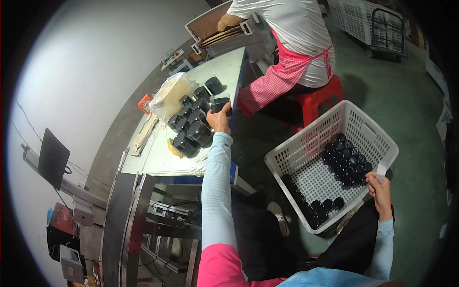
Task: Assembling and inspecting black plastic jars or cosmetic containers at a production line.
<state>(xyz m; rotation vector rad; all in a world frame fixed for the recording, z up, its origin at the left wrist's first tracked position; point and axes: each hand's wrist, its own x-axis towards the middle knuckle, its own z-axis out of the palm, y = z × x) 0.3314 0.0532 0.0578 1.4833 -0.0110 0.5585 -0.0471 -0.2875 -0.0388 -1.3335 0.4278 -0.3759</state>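
My left hand is closed around a dark jar with a black lid, at the right edge of the table. Beside it, several similar black-lidded jars stand close together on the pale tabletop. On the right, my right hand grips the rim of a white plastic crate, near its right corner. Inside the crate lie many small round black pieces, in one group to the right and another along the near left side. The crate is tilted toward me.
A clear plastic bag lies behind the jars. Ahead, a person in a pink checked apron sits on a red stool, reaching into a box. A conveyor runs at the left. White crates stand on a trolley far right.
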